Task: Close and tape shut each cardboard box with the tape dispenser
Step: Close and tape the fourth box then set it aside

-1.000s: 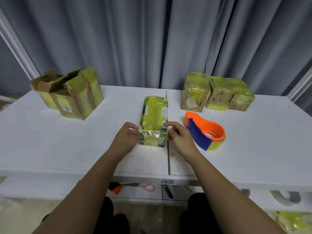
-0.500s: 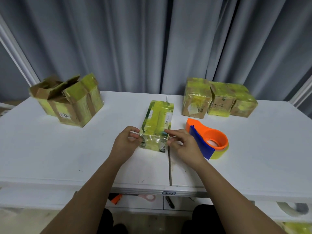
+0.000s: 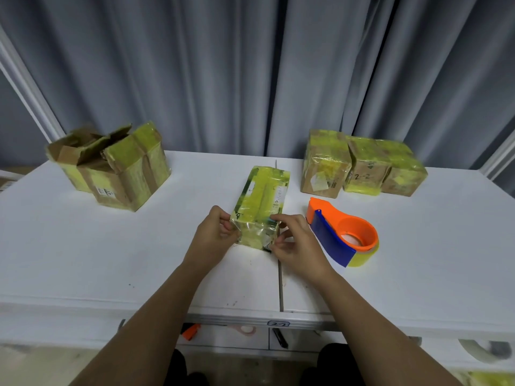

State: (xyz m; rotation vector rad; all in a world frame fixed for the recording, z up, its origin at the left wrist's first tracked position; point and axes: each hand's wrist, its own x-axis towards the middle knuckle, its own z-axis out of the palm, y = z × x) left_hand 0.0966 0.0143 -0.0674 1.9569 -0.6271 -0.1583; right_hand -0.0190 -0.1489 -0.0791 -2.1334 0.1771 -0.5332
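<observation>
Pinching the near end of the box [image 3: 260,201] at mid-table, the left hand [image 3: 213,236] and right hand [image 3: 296,243] curl their fingers on its corners; the tape dispenser [image 3: 344,232] lies just right.

Both hands' fingers [image 3: 223,218] on taped box [image 3: 260,201]

White tabletop [image 3: 83,260], split by a seam [image 3: 280,285] running front to back; scuff marks near the front edge. Small label [image 3: 278,324] on the front rail, marked "2-7" as far as legible. Grey pleated curtain [image 3: 223,73] hung behind, white frame posts [image 3: 30,98] at either side. Lower shelf [image 3: 228,337] under the tabletop: orange-handled item [image 3: 190,331], possibly scissors, beside a dark pen-like object [image 3: 280,339].
</observation>
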